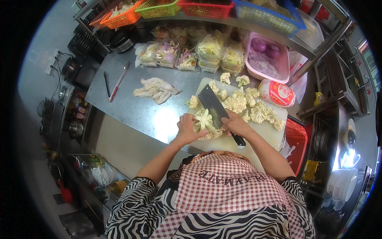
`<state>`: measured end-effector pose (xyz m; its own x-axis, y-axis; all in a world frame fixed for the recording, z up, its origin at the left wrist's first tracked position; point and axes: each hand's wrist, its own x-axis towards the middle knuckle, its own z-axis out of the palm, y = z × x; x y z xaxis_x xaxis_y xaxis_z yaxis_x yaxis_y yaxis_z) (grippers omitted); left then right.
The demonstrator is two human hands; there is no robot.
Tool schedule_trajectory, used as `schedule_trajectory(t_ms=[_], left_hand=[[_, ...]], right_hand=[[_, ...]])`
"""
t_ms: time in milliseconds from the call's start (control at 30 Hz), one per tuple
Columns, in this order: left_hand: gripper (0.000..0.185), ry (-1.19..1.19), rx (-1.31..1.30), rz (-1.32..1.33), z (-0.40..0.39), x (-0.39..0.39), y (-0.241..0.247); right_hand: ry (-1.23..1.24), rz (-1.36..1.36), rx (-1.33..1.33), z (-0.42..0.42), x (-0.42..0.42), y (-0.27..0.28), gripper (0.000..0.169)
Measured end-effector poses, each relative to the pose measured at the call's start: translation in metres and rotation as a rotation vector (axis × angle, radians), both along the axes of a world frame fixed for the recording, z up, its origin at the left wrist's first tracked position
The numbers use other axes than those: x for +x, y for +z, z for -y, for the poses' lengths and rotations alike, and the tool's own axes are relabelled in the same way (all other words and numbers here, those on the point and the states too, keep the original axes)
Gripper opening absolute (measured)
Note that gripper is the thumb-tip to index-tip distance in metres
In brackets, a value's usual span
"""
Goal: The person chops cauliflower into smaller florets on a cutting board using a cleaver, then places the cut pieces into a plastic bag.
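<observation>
On a pale cutting board [232,140] lies a cauliflower head [205,119], its cut stem turned upward. My left hand [188,127] grips it from the left, with thumb and fingers spread around its edge. In my right hand [237,123] is a cleaver [212,104] with a broad dark blade and black handle. The blade is beside the stem, on the right; whether it touches the cauliflower I cannot tell. Cut cauliflower florets [235,101] are heaped beyond the blade, and a few lie past the board's far edge.
A crumpled cloth [156,89] and tongs [119,80] lie on the steel table [134,110]. Behind stand clear tubs of cut vegetables [210,47] and a pink basket of onions [267,56]. A printed wrapped package [277,93] borders the board. A shelf with colored baskets [206,9] overhangs the back.
</observation>
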<state>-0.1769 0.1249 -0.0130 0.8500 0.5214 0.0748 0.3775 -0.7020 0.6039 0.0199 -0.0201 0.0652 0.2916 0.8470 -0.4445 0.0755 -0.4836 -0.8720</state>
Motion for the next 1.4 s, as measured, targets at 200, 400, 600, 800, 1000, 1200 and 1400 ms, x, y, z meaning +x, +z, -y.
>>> schedule_trajectory(t_ms=[200, 400, 600, 800, 1000, 1200, 1400], left_hand=[[0.057, -0.443, -0.180, 0.062, -0.031, 0.024, 0.031], [0.059, -0.433, -0.281, 0.261, -0.031, -0.016, 0.012], [0.062, -0.233, -0.305, 0.250, -0.013, -0.020, -0.001], [0.059, -0.053, -0.257, 0.177, -0.003, -0.004, 0.011], [0.071, 0.100, -0.387, 0.077, 0.019, -0.002, 0.021], [0.077, 0.014, -0.384, 0.038, 0.017, -0.001, 0.031], [0.075, -0.170, -0.183, 0.091, 0.010, 0.004, 0.031]], right_hand=[[-0.047, -0.189, -0.080, 0.023, 0.022, -0.004, 0.041], [-0.113, 0.274, -0.030, 0.052, 0.035, 0.015, 0.040], [-0.063, 0.559, 0.096, 0.073, 0.020, -0.008, 0.033], [0.022, 0.181, -0.052, 0.072, -0.013, 0.037, 0.031], [-0.025, 0.007, -0.054, 0.071, -0.015, 0.033, 0.033], [0.041, 0.059, -0.025, 0.066, -0.021, 0.036, 0.035], [0.100, -0.002, -0.055, 0.005, -0.011, 0.006, 0.036]])
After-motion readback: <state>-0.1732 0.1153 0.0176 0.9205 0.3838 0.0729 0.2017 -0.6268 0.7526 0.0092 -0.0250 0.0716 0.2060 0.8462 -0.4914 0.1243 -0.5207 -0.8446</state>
